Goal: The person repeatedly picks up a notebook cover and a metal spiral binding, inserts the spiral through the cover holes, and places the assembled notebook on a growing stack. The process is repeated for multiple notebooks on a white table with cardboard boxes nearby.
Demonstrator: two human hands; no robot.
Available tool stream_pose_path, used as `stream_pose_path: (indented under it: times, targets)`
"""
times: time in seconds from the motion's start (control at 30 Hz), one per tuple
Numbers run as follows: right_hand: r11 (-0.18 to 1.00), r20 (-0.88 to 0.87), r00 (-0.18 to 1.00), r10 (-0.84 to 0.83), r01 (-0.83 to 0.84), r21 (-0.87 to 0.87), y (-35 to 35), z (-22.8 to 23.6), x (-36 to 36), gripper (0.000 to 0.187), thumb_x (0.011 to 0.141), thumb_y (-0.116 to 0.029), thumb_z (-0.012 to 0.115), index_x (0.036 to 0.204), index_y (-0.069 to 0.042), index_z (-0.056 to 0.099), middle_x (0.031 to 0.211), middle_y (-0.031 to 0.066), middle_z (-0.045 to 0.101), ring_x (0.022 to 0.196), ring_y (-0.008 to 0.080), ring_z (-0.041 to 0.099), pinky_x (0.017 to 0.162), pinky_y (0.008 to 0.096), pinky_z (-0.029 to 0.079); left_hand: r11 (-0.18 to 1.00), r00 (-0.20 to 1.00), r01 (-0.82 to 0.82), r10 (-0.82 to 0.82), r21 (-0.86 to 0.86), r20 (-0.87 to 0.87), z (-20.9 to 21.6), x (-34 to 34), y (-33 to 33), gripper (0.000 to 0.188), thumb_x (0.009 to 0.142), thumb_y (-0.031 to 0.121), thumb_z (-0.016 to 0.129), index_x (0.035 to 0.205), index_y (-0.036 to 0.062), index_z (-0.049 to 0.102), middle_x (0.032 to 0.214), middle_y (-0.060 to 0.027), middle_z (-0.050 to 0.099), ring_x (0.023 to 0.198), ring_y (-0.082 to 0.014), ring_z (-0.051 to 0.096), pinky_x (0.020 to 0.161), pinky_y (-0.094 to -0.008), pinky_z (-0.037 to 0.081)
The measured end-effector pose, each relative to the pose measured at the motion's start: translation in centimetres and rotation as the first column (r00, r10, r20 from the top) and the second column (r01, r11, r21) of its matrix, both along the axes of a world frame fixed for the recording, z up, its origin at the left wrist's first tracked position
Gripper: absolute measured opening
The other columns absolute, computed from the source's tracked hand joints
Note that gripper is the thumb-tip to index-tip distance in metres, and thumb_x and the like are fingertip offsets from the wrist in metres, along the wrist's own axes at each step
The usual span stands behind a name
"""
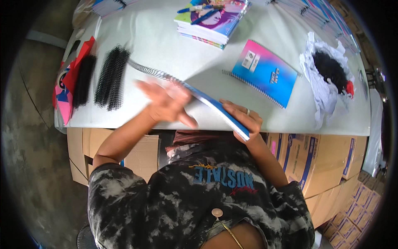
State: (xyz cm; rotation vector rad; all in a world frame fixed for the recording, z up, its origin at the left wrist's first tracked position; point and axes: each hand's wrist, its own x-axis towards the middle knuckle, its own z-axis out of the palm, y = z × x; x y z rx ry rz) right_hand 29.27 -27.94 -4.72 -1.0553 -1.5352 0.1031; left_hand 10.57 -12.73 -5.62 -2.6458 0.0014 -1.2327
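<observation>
Notebook [216, 106], blue-covered, tilts above the surface [290, 123] at the middle of the near edge. Right hand [244, 119] clasps its lower end, thumb beneath. Left hand [171, 101], blurred, spreads its fingers, gripping nothing visible, beside a spiral coil [150, 70]. Black coils [111, 79] lie toward the left edge.

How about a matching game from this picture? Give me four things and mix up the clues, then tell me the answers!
Things:
1. Right hand
2. Notebook stack
3. Black tangle
4. Left hand

Clues:
A. Sits in a crumpled white wrapping
B. Looks blurry, fingers spread
C. Has its grip on a blue notebook
D. Has pens lying on top

Right pairs: 1-C, 2-D, 3-A, 4-B.
</observation>
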Motion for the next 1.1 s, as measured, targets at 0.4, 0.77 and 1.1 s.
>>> stream_pose_path:
  times: [0.4, 0.77, 1.1]
  targets:
    - [0.995, -0.048, 0.996, 0.078, -0.081, -0.059, -0.3, 0.7, 0.1, 0.032, 0.077, -0.008, 0.062, 0.105, 0.006, 0.061, 0.100, 0.0212, 0.063, 0.091, 0.0307, 0.064, 0.078, 0.0341, 0.051, 0.928, 0.893, -0.046, 0.203, -0.369, 0.401, 2.1, 1.8, 4.6, 0.096, 0.080, 0.072, 0.030, 0.137, -0.0032, 0.018, 0.141, -0.0262, 0.016, 0.129, -0.0415, 0.015, 0.104, -0.0558, 0.006]
    - [0.999, -0.089, 0.996, 0.011, -0.015, -0.044, 0.0, 0.9, 0.2, 0.028, 0.077, 0.003, 0.056, 0.104, 0.007, 0.061, 0.100, 0.0215, 0.063, 0.088, 0.0300, 0.065, 0.075, 0.0340, 0.052, 0.920, 0.982, -0.030, 0.101, -0.390, 0.162, -1.1, 4.4, -0.3, 0.098, 0.072, 0.077, 0.038, 0.135, 0.0032, 0.030, 0.135, -0.0271, 0.030, 0.132, -0.0456, 0.012, 0.102, -0.0611, 0.003]
    - [0.993, -0.120, 0.992, 0.030, -0.043, -0.106, 0.3, 1.0, 0.4, 0.035, 0.074, -0.001, 0.063, 0.109, 0.001, 0.059, 0.103, 0.0160, 0.063, 0.090, 0.0277, 0.064, 0.077, 0.0333, 0.052, 0.965, 0.987, 0.157, -0.151, -0.210, 0.044, -3.2, 3.0, -2.7, 0.094, 0.070, 0.076, 0.044, 0.134, 0.0075, 0.034, 0.134, -0.0265, 0.029, 0.125, -0.0444, 0.023, 0.101, -0.0624, 0.008]
